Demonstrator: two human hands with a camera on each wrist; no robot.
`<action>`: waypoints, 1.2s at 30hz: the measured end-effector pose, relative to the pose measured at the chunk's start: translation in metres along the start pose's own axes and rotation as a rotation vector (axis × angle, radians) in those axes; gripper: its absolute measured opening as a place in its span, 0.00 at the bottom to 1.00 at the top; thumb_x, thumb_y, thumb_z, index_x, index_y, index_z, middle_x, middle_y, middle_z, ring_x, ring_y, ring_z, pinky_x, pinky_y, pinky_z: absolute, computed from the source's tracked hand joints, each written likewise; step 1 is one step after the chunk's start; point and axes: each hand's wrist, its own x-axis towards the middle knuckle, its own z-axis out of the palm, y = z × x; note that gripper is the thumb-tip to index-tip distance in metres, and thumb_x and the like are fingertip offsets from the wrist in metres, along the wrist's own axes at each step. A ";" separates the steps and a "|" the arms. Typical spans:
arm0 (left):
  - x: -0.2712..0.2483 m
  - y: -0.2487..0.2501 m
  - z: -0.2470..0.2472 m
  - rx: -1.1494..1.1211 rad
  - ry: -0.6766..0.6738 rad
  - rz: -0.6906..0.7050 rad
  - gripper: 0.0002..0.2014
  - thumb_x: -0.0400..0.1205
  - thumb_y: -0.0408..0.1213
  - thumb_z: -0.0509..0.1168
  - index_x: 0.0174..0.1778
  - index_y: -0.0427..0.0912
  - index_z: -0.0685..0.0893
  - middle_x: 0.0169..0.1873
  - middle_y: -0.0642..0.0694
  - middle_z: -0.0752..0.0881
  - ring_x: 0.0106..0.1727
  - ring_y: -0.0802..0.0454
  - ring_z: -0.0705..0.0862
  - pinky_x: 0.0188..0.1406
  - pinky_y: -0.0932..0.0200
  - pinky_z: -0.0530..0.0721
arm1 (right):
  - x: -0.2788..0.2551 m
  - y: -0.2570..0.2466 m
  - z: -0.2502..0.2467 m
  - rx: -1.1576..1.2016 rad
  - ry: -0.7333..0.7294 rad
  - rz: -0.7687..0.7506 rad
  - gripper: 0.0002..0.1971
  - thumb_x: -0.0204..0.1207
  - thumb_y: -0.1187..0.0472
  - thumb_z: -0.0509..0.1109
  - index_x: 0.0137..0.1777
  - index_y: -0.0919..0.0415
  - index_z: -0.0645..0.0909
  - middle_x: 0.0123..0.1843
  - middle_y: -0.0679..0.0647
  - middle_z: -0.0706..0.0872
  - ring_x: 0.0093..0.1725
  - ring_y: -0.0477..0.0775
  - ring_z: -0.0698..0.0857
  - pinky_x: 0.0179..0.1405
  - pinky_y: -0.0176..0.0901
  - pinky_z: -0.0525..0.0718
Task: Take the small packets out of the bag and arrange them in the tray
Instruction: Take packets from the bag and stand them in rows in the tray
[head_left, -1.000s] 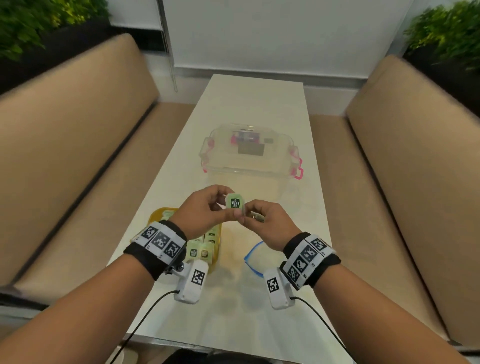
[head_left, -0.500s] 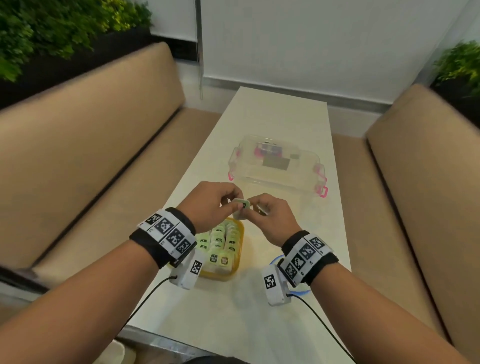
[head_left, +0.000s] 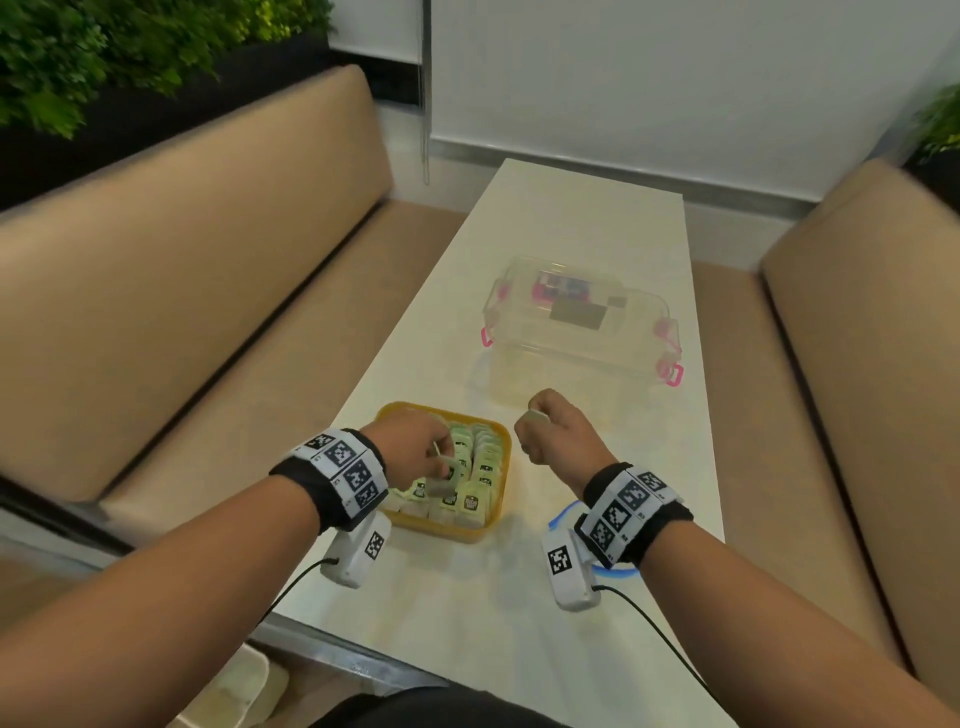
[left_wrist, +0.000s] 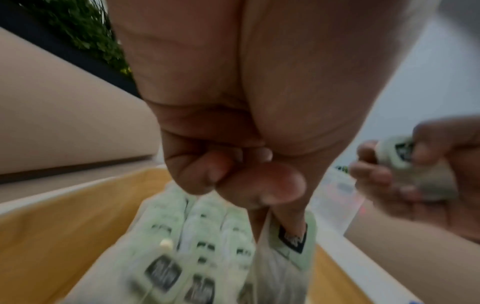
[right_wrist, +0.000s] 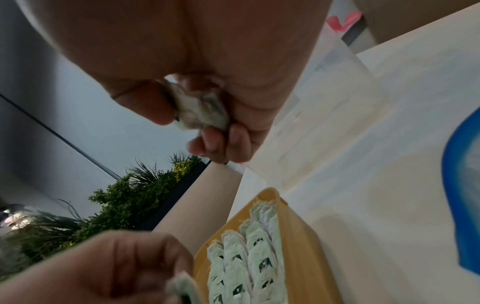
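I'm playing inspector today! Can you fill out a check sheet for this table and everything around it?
Surface: white table, long and narrow.
Job's things: yellow tray with rows of green packets; blue-edged bag, mostly hidden under the right wrist.
Clutter: clear box with pink latches, farther back.
Hands: left hand pinches a packet over the tray; right hand grips several more packets.
Cables: black wrist-camera leads.
Surroundings: tan benches, plants.
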 end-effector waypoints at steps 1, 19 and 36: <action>0.003 -0.002 0.008 0.035 -0.046 -0.015 0.06 0.80 0.43 0.71 0.51 0.48 0.84 0.44 0.50 0.86 0.27 0.54 0.83 0.29 0.59 0.85 | -0.001 -0.002 -0.001 0.026 -0.008 0.010 0.04 0.64 0.61 0.61 0.37 0.60 0.71 0.34 0.61 0.76 0.31 0.54 0.69 0.31 0.44 0.68; 0.020 0.016 0.012 0.100 0.054 0.085 0.19 0.72 0.54 0.76 0.56 0.53 0.86 0.47 0.62 0.85 0.48 0.62 0.83 0.47 0.64 0.81 | -0.003 0.014 0.004 0.002 -0.002 -0.013 0.04 0.80 0.67 0.72 0.45 0.60 0.87 0.43 0.57 0.90 0.43 0.54 0.89 0.44 0.50 0.91; 0.004 0.016 -0.017 -0.068 0.313 0.192 0.04 0.80 0.43 0.70 0.49 0.50 0.87 0.36 0.58 0.84 0.39 0.58 0.82 0.40 0.63 0.78 | 0.006 0.010 0.037 -0.124 0.017 -0.073 0.08 0.67 0.55 0.83 0.43 0.55 0.89 0.39 0.53 0.92 0.41 0.55 0.91 0.48 0.56 0.90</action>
